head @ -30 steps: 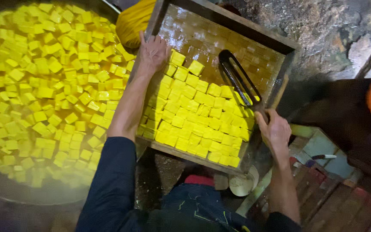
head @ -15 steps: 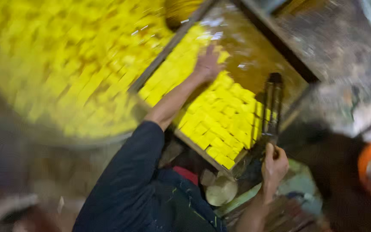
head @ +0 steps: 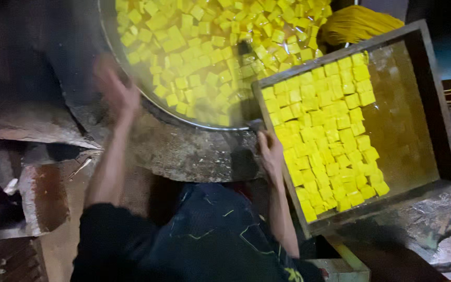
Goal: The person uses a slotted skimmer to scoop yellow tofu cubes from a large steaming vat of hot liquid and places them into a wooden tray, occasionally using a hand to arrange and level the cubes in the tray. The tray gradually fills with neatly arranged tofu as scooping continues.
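Gripping the near left edge of a wooden tray point(head: 434, 99), the right hand point(head: 270, 151) has its fingers curled over the rim, just beside the yellow cubes point(head: 330, 136) packed inside. The cubes fill the left and middle of the tray in tight rows, while its right part shows bare, wet, brownish wood. The left hand point(head: 115, 90) is raised and blurred, near the outer rim of a large round metal pan point(head: 131, 68); whether its fingers are spread or closed cannot be told, and it seems to hold nothing. The two hands are well apart, with the person's dark-sleeved arms and dark clothing below them.

The pan sits at the top of the view, full of loose yellow pieces point(head: 210, 47) floating in yellowish liquid, and the tray's upper left corner reaches up to the pan's rim. A yellow bundle point(head: 358, 26) lies beyond the tray's far edge. Rough grey stone point(head: 194, 151) surrounds the pan below its rim.
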The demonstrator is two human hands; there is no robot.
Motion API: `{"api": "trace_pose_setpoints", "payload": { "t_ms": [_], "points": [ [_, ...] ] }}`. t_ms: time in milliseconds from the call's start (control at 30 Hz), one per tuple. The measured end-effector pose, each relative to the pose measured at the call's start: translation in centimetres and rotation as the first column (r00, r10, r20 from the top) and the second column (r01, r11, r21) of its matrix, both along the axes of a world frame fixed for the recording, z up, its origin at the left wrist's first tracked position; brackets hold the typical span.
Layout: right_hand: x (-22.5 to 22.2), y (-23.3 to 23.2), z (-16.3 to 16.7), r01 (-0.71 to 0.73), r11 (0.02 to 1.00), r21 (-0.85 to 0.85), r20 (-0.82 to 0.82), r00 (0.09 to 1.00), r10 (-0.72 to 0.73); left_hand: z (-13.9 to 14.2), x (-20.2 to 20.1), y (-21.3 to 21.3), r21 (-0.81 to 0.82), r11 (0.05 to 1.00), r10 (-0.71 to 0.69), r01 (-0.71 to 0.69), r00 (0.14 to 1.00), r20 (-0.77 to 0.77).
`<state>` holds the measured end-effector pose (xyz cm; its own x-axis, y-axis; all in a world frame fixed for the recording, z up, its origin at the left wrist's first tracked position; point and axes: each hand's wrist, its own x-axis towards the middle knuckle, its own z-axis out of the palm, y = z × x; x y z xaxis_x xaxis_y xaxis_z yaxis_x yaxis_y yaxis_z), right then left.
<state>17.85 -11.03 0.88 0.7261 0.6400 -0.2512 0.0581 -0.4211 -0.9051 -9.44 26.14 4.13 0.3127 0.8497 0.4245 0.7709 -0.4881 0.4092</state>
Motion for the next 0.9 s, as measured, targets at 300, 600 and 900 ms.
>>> {"api": "trace_pose_setpoints", "payload": {
  "t_ms": [300, 600, 900],
  "points": [
    [-1.7, 14.9, -0.5, -0.153, 0.684, -0.714, 0.258, 0.85, 0.459, -3.2, -0.6, -10.0, -0.368, 0.925, -0.186, 0.092, 0.956, -0.228],
    [-1.7, 29.5, -2.8, -0.157, 0.805, -0.572, 0.332, 0.853, 0.402, -5.6, 0.6, -9.0, -0.403, 0.909, -0.205, 0.108, 0.957, -0.207],
    [-4.0, 25.8, -3.8, 0.06, 0.947, -0.316, 0.344, 0.937, 0.055, -6.7, 0.6, -8.8, -0.447, 0.89, -0.246, 0.092, 0.922, -0.299]
  ]
}}
